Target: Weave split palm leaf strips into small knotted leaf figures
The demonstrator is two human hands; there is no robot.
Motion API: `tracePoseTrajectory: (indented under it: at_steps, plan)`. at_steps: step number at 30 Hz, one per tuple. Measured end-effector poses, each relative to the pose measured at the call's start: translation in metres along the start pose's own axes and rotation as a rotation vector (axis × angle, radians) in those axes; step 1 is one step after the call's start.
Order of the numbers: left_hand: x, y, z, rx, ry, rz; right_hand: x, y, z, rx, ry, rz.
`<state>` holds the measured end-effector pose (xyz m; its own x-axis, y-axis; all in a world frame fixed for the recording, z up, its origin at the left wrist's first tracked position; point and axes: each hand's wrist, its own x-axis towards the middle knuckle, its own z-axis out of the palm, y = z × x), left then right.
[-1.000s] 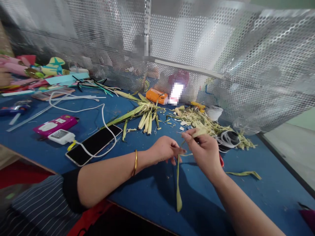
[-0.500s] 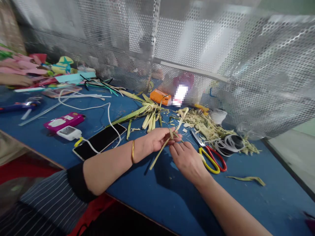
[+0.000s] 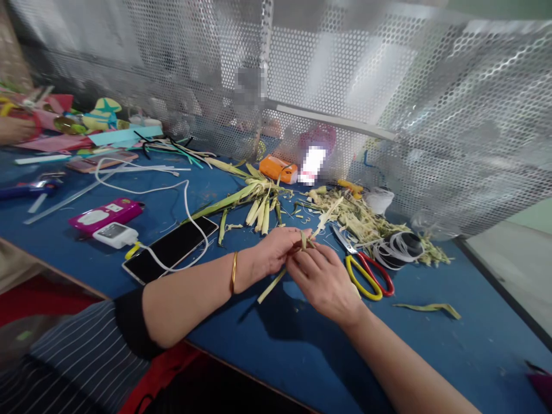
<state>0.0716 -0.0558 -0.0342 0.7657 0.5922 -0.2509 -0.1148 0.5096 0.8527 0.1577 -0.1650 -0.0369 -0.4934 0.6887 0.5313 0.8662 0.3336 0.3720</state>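
Note:
My left hand (image 3: 276, 248) is closed on a folded strip of dried leaf (image 3: 303, 240), pale green, looped at the fingertips. One end of the strip sticks out low to the left, and a frayed pale end points up and away. My right hand (image 3: 321, 279) presses in from the right, its bent fingers gripping the same strip and hiding part of the loop. Just right of that hand lie scissors (image 3: 366, 270) with one yellow and one red handle. A bundle of leaves and stalks (image 3: 259, 198) lies beyond my left hand.
Shredded leaf scraps (image 3: 345, 215) and a spool of white cord (image 3: 401, 248) lie at the right. A phone (image 3: 170, 250), a white cable (image 3: 187, 201) and a magenta box (image 3: 107, 215) are left. Perforated sheeting (image 3: 336, 75) rises behind. Another person's hand (image 3: 15, 129) holds scissors at far left.
My right hand has moved left and up against my left hand, covering more of the strip. At far left, the other person's hand now shows with scissors.

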Motion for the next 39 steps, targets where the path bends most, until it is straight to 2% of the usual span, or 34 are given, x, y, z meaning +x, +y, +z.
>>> tracePoseTrajectory:
  at_steps: [2, 5, 7, 9, 11, 13, 15, 21, 23, 26, 29, 31, 32, 36, 39]
  plan:
    - [-0.002, 0.003, 0.000, 0.006, 0.025, -0.008, 0.000, 0.005, -0.005, 0.119, 0.108, 0.188]
    - [-0.005, 0.009, 0.002, 0.048, 0.020, -0.058, 0.001, 0.017, -0.008, 0.449, 0.289, 0.738]
    - [-0.007, 0.012, 0.004, 0.084, -0.011, -0.055, 0.002, 0.025, -0.005, 0.835, 0.339, 1.135]
    - [-0.008, 0.012, 0.004, 0.103, -0.006, -0.023, 0.002, 0.031, 0.001, 1.292, 0.294, 1.434]
    - [-0.008, 0.011, 0.003, 0.115, 0.008, -0.009, 0.001, 0.033, 0.009, 1.651, 0.210, 1.591]
    - [-0.006, 0.009, 0.001, 0.138, -0.003, -0.013, 0.000, 0.034, 0.014, 1.821, 0.174, 1.631]
    - [-0.003, 0.009, -0.002, 0.162, -0.047, -0.023, -0.003, 0.036, 0.017, 1.828, 0.200, 1.615]
    - [-0.002, 0.011, -0.006, 0.137, -0.169, -0.018, -0.007, 0.039, 0.017, 1.661, 0.309, 1.589]
    - [-0.003, 0.011, -0.004, 0.161, -0.156, -0.003, -0.006, 0.038, 0.017, 1.640, 0.315, 1.578]
    - [-0.005, 0.010, -0.001, 0.242, -0.074, 0.053, -0.004, 0.037, 0.019, 1.589, 0.291, 1.554]
    - [-0.004, 0.009, -0.001, 0.242, 0.022, 0.106, -0.006, 0.037, 0.020, 1.431, 0.204, 1.491]
    - [-0.002, 0.010, -0.002, 0.220, 0.068, 0.135, -0.009, 0.039, 0.021, 1.224, 0.105, 1.346]
    - [-0.001, 0.010, -0.003, 0.216, 0.090, 0.149, -0.010, 0.040, 0.020, 1.080, 0.057, 1.230]
    - [0.001, 0.014, -0.006, 0.209, 0.170, 0.182, -0.015, 0.042, 0.012, 0.422, -0.031, 0.560]
    - [-0.001, 0.014, -0.004, 0.254, 0.157, 0.164, -0.015, 0.040, 0.006, 0.108, -0.030, 0.148]
